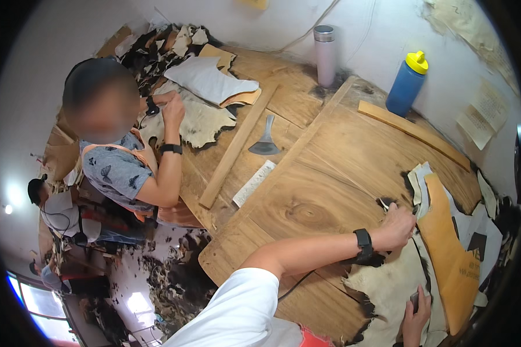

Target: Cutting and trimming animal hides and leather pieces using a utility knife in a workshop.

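Observation:
My left hand [396, 227] is closed at the upper edge of a pale hide [388, 283] with dark fur along its border. A small light-and-dark tip shows beside its fingers; what they grip is mostly hidden. Lower down, my right hand [417, 318] lies over the same hide, its fingers round a small dark grey object [414, 299] whose kind I cannot make out. A tan cardboard pattern piece [443, 248] lies just right of both hands, on whitish sheets. My left wrist wears a black band [363, 243].
A wooden bar [414, 134], a blue bottle [407, 84] and a pink flask [325, 58] stand or lie toward the wall. A wide-bladed tool [265, 139] and a white block [255, 183] lie mid-table. At left a co-worker [118, 168] handles another hide [200, 118]; scraps [185, 289] cover the floor.

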`<act>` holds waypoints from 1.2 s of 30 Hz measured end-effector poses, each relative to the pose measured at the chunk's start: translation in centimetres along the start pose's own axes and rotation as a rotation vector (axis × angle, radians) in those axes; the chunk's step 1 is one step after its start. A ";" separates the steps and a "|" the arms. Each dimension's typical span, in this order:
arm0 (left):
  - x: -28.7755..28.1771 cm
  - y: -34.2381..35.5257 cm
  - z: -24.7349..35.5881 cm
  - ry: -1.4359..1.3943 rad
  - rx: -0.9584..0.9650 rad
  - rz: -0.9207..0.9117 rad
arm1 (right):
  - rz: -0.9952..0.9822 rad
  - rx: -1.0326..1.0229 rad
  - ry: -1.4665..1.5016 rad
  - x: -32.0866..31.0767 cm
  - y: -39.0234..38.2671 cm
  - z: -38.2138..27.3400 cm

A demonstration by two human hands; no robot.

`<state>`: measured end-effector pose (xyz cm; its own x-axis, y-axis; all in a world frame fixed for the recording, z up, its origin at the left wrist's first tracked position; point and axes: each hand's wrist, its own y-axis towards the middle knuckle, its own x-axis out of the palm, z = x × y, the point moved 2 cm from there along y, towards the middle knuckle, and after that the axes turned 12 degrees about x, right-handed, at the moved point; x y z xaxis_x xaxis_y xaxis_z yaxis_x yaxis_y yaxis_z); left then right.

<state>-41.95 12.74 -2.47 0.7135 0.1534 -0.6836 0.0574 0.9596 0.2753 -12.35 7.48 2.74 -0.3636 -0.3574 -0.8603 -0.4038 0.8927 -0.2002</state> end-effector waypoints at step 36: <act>2.6 -0.2 3.0 0.481 0.477 0.040 | 0.095 -0.105 -0.071 -1.0 -1.0 1.9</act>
<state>-37.98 12.28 -2.25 0.3374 0.3802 -0.8612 0.4183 0.7590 0.4990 -10.02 7.49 2.92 -0.3457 -0.2494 -0.9046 -0.4574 0.8866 -0.0696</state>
